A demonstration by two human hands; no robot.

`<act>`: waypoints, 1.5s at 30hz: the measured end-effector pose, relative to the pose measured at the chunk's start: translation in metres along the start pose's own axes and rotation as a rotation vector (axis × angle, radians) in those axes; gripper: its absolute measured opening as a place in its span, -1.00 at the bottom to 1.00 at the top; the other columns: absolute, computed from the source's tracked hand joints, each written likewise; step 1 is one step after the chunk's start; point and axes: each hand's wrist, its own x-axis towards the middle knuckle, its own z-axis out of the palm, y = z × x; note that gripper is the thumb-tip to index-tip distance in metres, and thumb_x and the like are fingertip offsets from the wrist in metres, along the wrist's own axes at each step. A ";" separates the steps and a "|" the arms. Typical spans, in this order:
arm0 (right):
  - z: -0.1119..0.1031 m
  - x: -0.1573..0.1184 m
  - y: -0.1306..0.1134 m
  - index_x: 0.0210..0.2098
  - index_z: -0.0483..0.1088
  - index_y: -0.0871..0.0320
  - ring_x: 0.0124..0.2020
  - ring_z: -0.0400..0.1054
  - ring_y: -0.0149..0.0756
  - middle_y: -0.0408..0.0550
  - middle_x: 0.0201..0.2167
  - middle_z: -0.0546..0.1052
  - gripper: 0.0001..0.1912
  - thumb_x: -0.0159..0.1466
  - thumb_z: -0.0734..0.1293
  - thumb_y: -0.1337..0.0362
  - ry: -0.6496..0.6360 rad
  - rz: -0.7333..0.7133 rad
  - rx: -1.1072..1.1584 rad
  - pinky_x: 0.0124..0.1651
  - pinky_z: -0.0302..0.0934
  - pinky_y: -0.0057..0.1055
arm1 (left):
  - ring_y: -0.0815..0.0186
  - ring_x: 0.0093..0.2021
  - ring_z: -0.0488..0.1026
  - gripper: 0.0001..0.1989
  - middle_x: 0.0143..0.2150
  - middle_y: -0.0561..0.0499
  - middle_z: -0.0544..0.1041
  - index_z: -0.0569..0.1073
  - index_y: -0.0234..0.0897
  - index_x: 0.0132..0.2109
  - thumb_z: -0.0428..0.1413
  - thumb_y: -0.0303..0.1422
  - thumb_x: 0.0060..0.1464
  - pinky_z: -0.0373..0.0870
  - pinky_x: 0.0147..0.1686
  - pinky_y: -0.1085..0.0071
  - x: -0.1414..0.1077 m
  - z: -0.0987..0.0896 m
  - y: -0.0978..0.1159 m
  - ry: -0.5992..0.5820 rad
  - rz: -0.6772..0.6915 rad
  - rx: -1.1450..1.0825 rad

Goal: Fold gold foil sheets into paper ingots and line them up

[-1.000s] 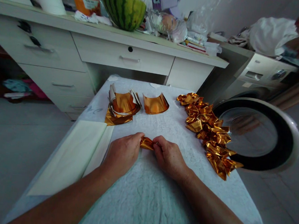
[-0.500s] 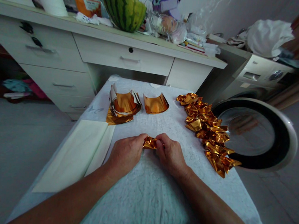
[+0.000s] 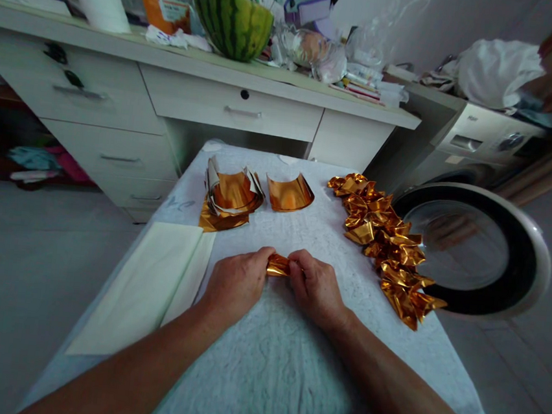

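Note:
A small piece of gold foil paper (image 3: 279,266) is stretched between my two hands, just above the cloth-covered table. My left hand (image 3: 238,278) is closed on its left end and my right hand (image 3: 316,287) on its right end; the fingers hide both ends. Beyond my hands sits a stack of curled gold foil sheets (image 3: 233,193) with pale backs. One separate curved foil sheet (image 3: 290,193) lies to the right of that stack. Several crumpled, folded gold foil pieces (image 3: 375,233) form a row along the table's right side.
Pale folded paper sheets (image 3: 139,285) lie at the table's left. Behind stands a white drawer desk (image 3: 208,96) bearing a watermelon half (image 3: 230,20) and clutter. The open round door (image 3: 472,248) of a washing machine (image 3: 473,135) reaches near the table's right edge.
The foil between my hands looks smoother and more tightly rolled than before. Both hands keep nearly the same place, and the whole view has shifted slightly.

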 end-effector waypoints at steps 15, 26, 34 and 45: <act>-0.022 0.005 0.007 0.09 0.29 0.11 -0.09 0.31 -0.24 0.01 -0.12 0.39 -0.57 0.23 0.32 0.38 -0.109 -0.184 0.330 -0.09 0.24 -0.34 | 0.35 -0.55 0.37 -0.77 -0.57 0.14 0.45 0.50 -0.24 -0.19 -0.04 -0.48 0.12 0.18 -0.47 0.46 0.004 -0.016 -0.004 -0.042 -0.096 -0.431; -0.027 0.006 0.018 -0.29 0.40 0.15 -0.39 0.29 -0.38 -0.12 -0.38 0.40 -0.77 0.26 0.38 0.11 -0.199 0.186 0.908 -0.33 0.19 -0.45 | 0.43 -0.58 0.04 -0.63 -0.57 0.20 0.11 0.44 -0.30 -0.12 -0.08 -0.09 0.28 -0.06 -0.57 0.47 0.004 -0.015 -0.010 -0.136 -0.114 -1.139; -0.021 0.006 0.025 -0.32 0.45 0.18 -0.52 0.22 -0.48 -0.18 -0.52 0.41 -0.74 0.19 0.47 0.12 -0.206 0.348 1.262 -0.44 0.08 -0.53 | 0.38 -0.33 0.26 -0.75 -0.29 0.06 0.41 0.45 -0.21 -0.02 0.09 -0.21 0.23 0.18 -0.31 0.43 0.000 -0.013 -0.017 -0.167 -0.024 -1.342; -0.027 0.005 0.025 -0.29 0.47 0.18 -0.47 0.28 -0.47 -0.16 -0.46 0.46 -0.72 0.10 0.54 0.18 -0.280 0.336 1.417 -0.40 0.14 -0.52 | 0.39 -0.37 0.26 -0.79 -0.38 0.08 0.40 0.50 -0.27 -0.17 0.19 -0.23 0.14 0.17 -0.32 0.43 0.003 -0.006 -0.017 -0.149 -0.084 -1.490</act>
